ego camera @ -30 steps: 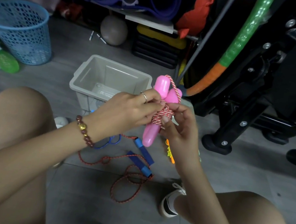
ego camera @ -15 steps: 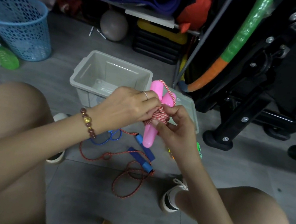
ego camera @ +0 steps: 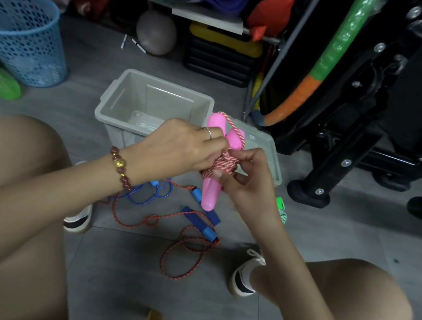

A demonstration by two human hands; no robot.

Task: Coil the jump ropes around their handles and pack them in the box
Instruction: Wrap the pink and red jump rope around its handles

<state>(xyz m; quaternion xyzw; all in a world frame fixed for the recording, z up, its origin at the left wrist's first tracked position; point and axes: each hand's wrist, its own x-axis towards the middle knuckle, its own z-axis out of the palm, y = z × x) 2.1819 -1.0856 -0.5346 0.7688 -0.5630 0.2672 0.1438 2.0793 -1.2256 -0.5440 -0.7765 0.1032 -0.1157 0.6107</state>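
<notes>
Two pink handles (ego camera: 210, 195), wound with red-and-white rope (ego camera: 224, 163), sit just before the open grey box (ego camera: 156, 97), whose bare bottom shows. The left hand (ego camera: 179, 147) curls over the coil and the right hand (ego camera: 251, 174) pinches it. A red rope (ego camera: 182, 254) lies loose on the grey floor tiles (ego camera: 182, 306), with a blue basket (ego camera: 18, 32) far left.

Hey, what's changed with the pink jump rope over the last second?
Little. The right hand slid up a bit, and its fingers now pinch the striped coil wound round the pink handles. The left hand kept its grip on them. The box and the red rope on the floor stayed put.
</notes>
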